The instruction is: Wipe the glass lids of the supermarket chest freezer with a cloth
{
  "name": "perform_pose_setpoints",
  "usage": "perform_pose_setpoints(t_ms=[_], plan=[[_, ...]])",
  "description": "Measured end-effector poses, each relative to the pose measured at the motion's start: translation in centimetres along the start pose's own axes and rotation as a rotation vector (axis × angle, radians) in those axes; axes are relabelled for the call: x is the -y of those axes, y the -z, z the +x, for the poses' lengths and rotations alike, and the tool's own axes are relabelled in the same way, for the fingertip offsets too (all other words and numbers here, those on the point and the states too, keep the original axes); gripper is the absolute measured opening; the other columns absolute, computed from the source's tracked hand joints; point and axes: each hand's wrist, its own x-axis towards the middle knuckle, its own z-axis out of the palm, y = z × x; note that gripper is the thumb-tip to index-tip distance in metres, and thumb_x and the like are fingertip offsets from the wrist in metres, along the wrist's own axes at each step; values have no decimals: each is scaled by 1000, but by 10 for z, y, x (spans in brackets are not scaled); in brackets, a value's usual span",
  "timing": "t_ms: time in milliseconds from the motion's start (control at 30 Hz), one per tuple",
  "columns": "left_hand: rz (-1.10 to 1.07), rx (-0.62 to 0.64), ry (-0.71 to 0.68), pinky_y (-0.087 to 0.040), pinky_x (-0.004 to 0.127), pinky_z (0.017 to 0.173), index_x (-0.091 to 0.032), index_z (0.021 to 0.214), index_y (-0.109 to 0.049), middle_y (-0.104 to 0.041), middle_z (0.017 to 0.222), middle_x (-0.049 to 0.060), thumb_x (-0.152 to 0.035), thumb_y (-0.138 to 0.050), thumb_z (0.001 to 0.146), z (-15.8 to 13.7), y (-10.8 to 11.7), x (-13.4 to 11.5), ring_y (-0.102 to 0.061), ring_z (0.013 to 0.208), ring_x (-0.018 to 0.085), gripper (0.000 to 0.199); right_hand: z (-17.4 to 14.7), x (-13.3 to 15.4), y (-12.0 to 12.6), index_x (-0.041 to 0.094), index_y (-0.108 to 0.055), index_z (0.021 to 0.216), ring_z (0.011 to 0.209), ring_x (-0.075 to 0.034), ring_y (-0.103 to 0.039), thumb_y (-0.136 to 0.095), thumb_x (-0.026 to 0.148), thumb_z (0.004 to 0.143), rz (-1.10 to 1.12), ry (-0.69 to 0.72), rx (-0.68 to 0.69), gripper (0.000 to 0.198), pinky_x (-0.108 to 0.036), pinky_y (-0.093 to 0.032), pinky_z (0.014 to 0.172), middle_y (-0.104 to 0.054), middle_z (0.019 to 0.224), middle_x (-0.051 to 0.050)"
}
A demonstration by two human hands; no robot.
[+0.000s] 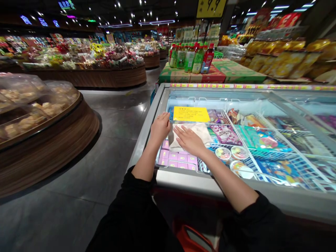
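A whitish cloth [201, 131] lies spread on the glass lid of a chest freezer [189, 180]. My right hand [190, 140] presses on the cloth, palm down, fingers stretched forward and a little apart. My left hand [160, 127] rests at the left edge of the glass, just beside the cloth; its fingers point away from me and look loosely straight, with a ring on one of them. A yellow notice [191, 114] sits on the lid just beyond the cloth. Under the glass are pink boxes [178, 157], round tubs [223, 153] and frozen packets [225, 135].
Green and red bottles [193, 59] stand on cartons [238, 71] behind the freezer. A round wooden display [47, 147] with packed food curves along the left, across a grey floor [110, 154]. Something orange-red [193, 238] is below, near my body. Bagged yellow goods [283, 63] fill the back right.
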Motion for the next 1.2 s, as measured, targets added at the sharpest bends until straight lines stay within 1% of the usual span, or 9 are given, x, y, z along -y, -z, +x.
perform_pose_setpoints(t_ms=[133,333,533,733,833,933,1067,1133,1200], plan=[[-22,-25,-21,-44,46,126,-15,141,-67,-66,149,14,-6,-51,99,-8,-3,10,-58,145,26,46,-10,-11,4,23,-33,169,164,-28,-24,-29,43,110,28,122,50,63,-53,-27,132,-31,175,-4],[-82,-2,-85,-39,48,129,-15,147,-62,-61,155,14,-7,-51,98,-12,-8,23,-52,150,25,51,0,-24,3,19,-35,168,163,-29,-26,-29,40,109,1,-49,-13,63,-53,-27,132,-31,175,-8],[-83,23,-105,-37,48,130,-18,148,-61,-61,155,12,-12,-52,101,-13,-5,23,-51,151,24,49,-9,-38,9,27,-36,168,163,-28,-25,-34,42,109,64,121,67,61,-53,-27,132,-32,175,-3],[86,39,-92,-37,52,129,-12,148,-59,-59,155,19,-12,-54,100,-14,-4,11,-52,150,29,48,12,-30,4,20,-37,167,163,-27,-24,-29,34,109,44,-56,6,60,-51,-25,133,-32,175,-5],[101,23,-78,-39,51,128,-11,150,-57,-56,158,20,-12,-55,100,-15,-3,9,-51,151,30,50,17,-27,1,23,-38,167,163,-27,-24,-32,34,109,74,36,13,60,-52,-26,132,-32,175,-3],[92,26,-81,-40,49,128,-12,150,-58,-58,157,19,-13,-54,101,-15,-2,9,-51,151,29,49,8,-41,4,26,-40,166,163,-26,-25,-32,39,109,138,166,68,59,-51,-28,132,-33,174,-2],[70,25,-73,-39,49,129,-16,150,-58,-58,157,17,-14,-54,101,-16,-2,9,-51,151,28,49,8,-57,5,26,-39,167,162,-28,-29,-28,38,109,109,32,2,60,-55,-30,131,-35,174,-4],[62,23,-69,-39,49,129,-17,150,-58,-59,156,16,-14,-54,101,-16,-2,9,-51,151,27,49,17,-53,4,25,-37,168,162,-29,-27,-28,36,109,75,-39,-36,60,-57,-30,131,-34,174,-4],[62,27,-71,-39,49,129,-15,149,-59,-59,156,17,-13,-54,101,-15,-2,8,-52,151,28,48,25,-44,2,25,-37,168,163,-29,-26,-29,34,109,65,-41,-29,60,-57,-29,131,-33,174,-4]])
